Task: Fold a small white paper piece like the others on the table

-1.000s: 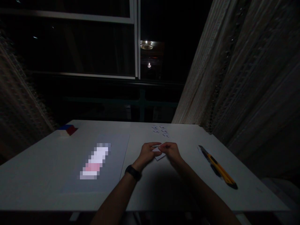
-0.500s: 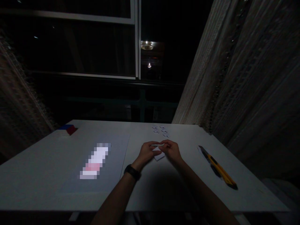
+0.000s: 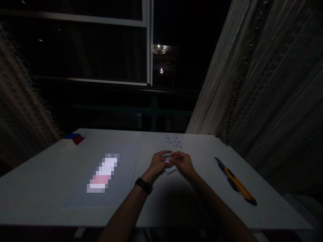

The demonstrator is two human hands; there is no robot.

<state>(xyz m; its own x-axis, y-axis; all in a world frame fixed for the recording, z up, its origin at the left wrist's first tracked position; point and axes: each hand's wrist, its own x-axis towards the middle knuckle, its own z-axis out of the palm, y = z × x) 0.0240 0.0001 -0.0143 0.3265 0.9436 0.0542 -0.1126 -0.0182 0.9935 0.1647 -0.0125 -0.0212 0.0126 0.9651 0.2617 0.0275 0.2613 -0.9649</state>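
Observation:
Both hands meet over a small piece of white paper [image 3: 171,170] near the middle of the table. My left hand [image 3: 158,162], a black band on its wrist, curves around the paper's left side with its thumb on it. From the right, my right hand [image 3: 183,163] has its thumb and forefinger pinched together at the paper's upper part. The fingers partly cover the paper, and dim light hides how it is folded or gripped. Beyond the hands lie several small paper pieces [image 3: 174,141] with dark marks.
A yellow and black utility knife [image 3: 237,183] lies at the right. On the left, a large pale sheet [image 3: 123,188] bears a bright pixelated patch. A blue, red and white cube [image 3: 73,139] stands at the far left of the white table [image 3: 37,188]. Curtains hang on both sides.
My right fingers have drawn closer together at the paper's upper part, covering more of it. The paper has shifted slightly; the other things on the table stay put.

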